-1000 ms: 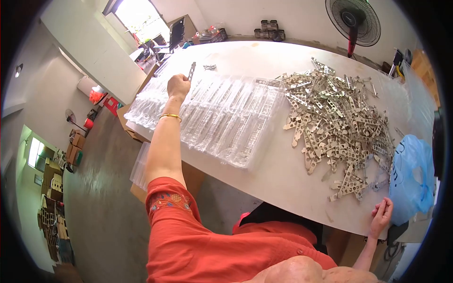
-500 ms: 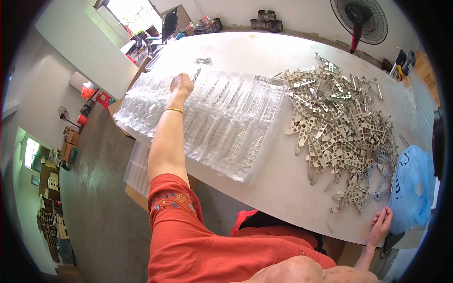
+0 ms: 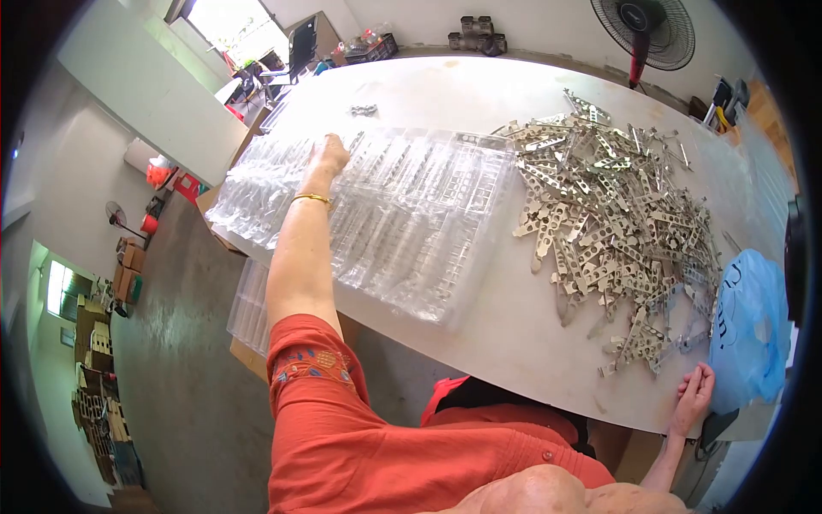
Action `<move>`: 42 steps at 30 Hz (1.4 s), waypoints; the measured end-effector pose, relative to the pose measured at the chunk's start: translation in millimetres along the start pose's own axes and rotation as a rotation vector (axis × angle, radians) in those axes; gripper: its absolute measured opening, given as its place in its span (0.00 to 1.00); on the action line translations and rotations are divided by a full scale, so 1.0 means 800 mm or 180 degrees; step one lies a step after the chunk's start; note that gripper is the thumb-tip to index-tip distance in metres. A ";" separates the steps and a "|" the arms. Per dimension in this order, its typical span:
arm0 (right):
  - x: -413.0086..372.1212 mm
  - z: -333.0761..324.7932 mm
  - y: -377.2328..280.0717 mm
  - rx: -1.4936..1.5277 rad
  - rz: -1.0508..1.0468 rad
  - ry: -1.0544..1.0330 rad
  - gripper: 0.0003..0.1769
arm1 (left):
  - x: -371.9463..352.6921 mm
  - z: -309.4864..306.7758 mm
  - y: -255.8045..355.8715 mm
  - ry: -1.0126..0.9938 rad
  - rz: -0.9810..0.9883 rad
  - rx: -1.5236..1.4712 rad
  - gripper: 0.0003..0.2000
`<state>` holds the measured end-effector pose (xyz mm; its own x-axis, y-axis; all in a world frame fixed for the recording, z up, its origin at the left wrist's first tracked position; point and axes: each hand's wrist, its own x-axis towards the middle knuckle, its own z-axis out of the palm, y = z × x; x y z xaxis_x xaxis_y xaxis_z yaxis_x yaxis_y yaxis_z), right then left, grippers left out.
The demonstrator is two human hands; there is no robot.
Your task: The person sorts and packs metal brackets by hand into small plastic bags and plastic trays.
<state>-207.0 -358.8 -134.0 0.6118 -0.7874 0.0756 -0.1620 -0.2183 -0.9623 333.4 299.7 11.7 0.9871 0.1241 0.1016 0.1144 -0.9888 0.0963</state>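
Observation:
My left hand (image 3: 329, 156) reaches over the clear plastic tray (image 3: 479, 214), a gold bangle on its wrist. Its fingers are bent and drawn together low over the slots; whatever they hold is hidden. Flat, perforated metal strips show through many of the tray's compartments, and crumpled clear film (image 3: 257, 184) covers the left part. My right hand (image 3: 694, 399) rests at the near table edge beside a blue plastic bag (image 3: 749, 334), fingers loosely curved with nothing visible in them. Close to it spreads a large heap of perforated metal strips (image 3: 612, 206).
A few metal pieces (image 3: 364, 110) lie beyond the tray on the white table (image 3: 428, 81). Another clear tray (image 3: 248, 300) sits below the table's left edge. A standing fan (image 3: 644, 30) is behind the table. A black chair (image 3: 300, 51) is at the far left.
Half a second ago a metal strip stuck out from my closed left hand; now none clearly projects, and the hand sits slightly lower over the tray. The right hand has turned slightly upward.

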 end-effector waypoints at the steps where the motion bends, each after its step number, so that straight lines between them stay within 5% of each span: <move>1: 0.000 0.001 0.000 -0.0038 -0.0026 0.0024 0.10 | 0.000 -0.001 0.000 0.0004 0.0011 0.0000 0.12; 9: -0.003 0.007 -0.007 0.0036 -0.0101 -0.0007 0.09 | -0.085 -0.081 0.077 0.0510 0.0664 0.0327 0.20; 16: -0.006 0.010 -0.010 -0.0047 -0.0108 -0.0015 0.09 | -0.278 -0.113 0.209 0.1803 0.2887 -0.0466 0.31; 21: -0.007 0.010 -0.008 -0.0043 -0.0212 0.0003 0.09 | -0.441 -0.100 0.249 0.1038 0.3664 -0.1162 0.39; 28: -0.008 0.011 -0.012 0.0231 -0.0300 -0.0032 0.06 | -0.523 -0.004 0.253 0.0316 0.3552 -0.1599 0.45; 35: -0.012 0.012 -0.022 0.0072 -0.0548 -0.0081 0.05 | -0.523 0.104 0.219 -0.0457 0.3191 -0.0486 0.45; 42: -0.019 0.012 -0.032 -0.0124 -0.0519 -0.0014 0.06 | -0.522 0.100 0.221 -0.0666 0.3157 -0.0472 0.45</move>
<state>-204.5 -335.4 -113.0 0.6359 -0.7371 0.2287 -0.0902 -0.3653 -0.9265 -49.7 66.6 -92.8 0.6311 -0.7752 0.0286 -0.7653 -0.6162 0.1859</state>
